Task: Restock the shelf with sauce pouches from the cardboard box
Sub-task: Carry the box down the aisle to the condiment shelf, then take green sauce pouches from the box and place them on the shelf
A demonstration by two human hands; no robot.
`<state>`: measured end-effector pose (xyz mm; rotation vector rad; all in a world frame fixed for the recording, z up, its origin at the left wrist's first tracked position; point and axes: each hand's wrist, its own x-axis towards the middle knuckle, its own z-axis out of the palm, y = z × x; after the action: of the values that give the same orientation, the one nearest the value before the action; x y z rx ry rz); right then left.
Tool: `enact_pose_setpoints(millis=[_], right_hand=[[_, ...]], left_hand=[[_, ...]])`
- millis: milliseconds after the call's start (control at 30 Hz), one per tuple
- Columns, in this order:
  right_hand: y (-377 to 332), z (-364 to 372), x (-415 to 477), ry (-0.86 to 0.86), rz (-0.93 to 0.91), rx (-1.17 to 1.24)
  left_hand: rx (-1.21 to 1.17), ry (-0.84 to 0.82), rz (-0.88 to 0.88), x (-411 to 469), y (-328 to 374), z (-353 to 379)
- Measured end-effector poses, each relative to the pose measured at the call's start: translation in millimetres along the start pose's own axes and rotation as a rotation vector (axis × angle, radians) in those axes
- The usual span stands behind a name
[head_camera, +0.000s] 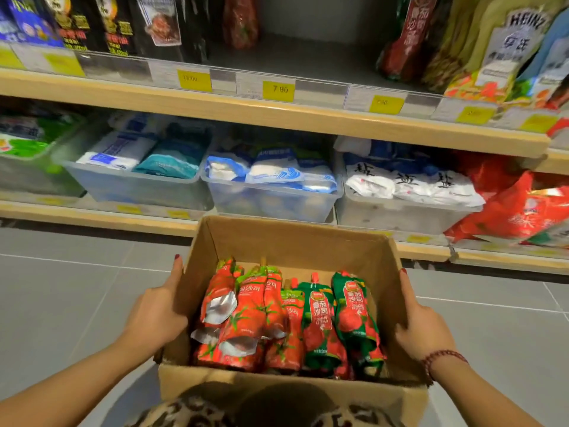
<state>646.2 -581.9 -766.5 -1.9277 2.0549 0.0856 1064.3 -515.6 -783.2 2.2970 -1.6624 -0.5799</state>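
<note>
An open cardboard box (pixel 295 238) is held in front of me above the floor. Several red and green tomato sauce pouches (pixel 320 318) with spouts stand packed inside it. My left hand (pixel 154 315) grips the box's left wall, thumb lying along the rim. My right hand (pixel 421 325) grips the right wall the same way, with a red bead bracelet on that wrist. On the upper shelf (pixel 277 109) there is a bare gap (pixel 308 53) between one red pouch (pixel 240 20) at the back and a red pouch (pixel 406 38) to the right.
Dark pouches fill the upper shelf's left, Heinz pouches (pixel 508 47) its right. Yellow price tags (pixel 278 90) line the shelf edge. The lower shelf holds clear plastic bins (pixel 271 204) of white and blue bags, and red bags (pixel 517 208) at right. Grey tiled floor (pixel 77 288) lies below.
</note>
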Motion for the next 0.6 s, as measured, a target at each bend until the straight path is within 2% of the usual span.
enact_pose_setpoints(millis=[200,300,367,467,600], right_hand=[[-8,2,17,0.060,0.021,0.029],[-8,3,13,0.056,0.034,0.018],[-11,6,14,0.066,0.058,0.023],[-13,9,18,0.090,0.067,0.041],[-12,6,26,0.078,0.055,0.110]], left_hand=[[0.247,-0.020,-0.014,5,8,-4],[0.331,0.082,0.126,7,26,-10],[0.261,0.102,0.317,20,51,-12],[0.116,-0.040,0.568,46,108,2],[-0.004,-0.413,0.569,65,176,53]])
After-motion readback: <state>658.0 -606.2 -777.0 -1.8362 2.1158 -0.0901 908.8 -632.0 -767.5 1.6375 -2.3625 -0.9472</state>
